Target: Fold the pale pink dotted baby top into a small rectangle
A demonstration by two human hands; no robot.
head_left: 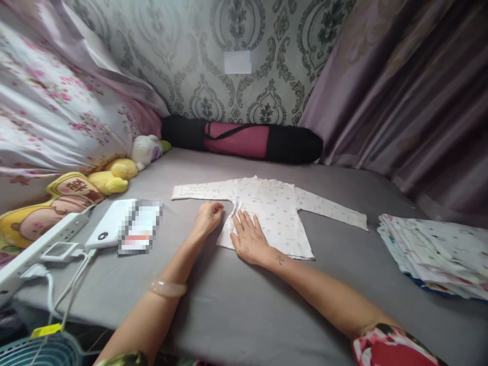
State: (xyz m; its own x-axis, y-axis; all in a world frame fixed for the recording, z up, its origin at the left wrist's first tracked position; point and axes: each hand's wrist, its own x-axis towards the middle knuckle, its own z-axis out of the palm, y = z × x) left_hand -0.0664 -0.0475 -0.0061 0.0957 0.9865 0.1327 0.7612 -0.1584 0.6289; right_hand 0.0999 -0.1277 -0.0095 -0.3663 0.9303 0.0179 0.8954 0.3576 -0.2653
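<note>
As right hand [249, 238] flattens shirt [280, 206], clothes pile [438, 249] right, toys [114, 175] left

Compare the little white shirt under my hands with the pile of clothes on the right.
The shirt lies spread flat, sleeves wide; the pile is folded and stacked. The right hand rests flat on the shirt, the left hand is at its sleeve; nobody touches the pile. The shirt's print is pale; the pile shows stronger colours. Both are light printed cloth on the grey sheet.

You face a damask-papered wall [267, 56], purple curtains [400, 86] at right, a grey-sheeted bed [244, 305] below.
</note>
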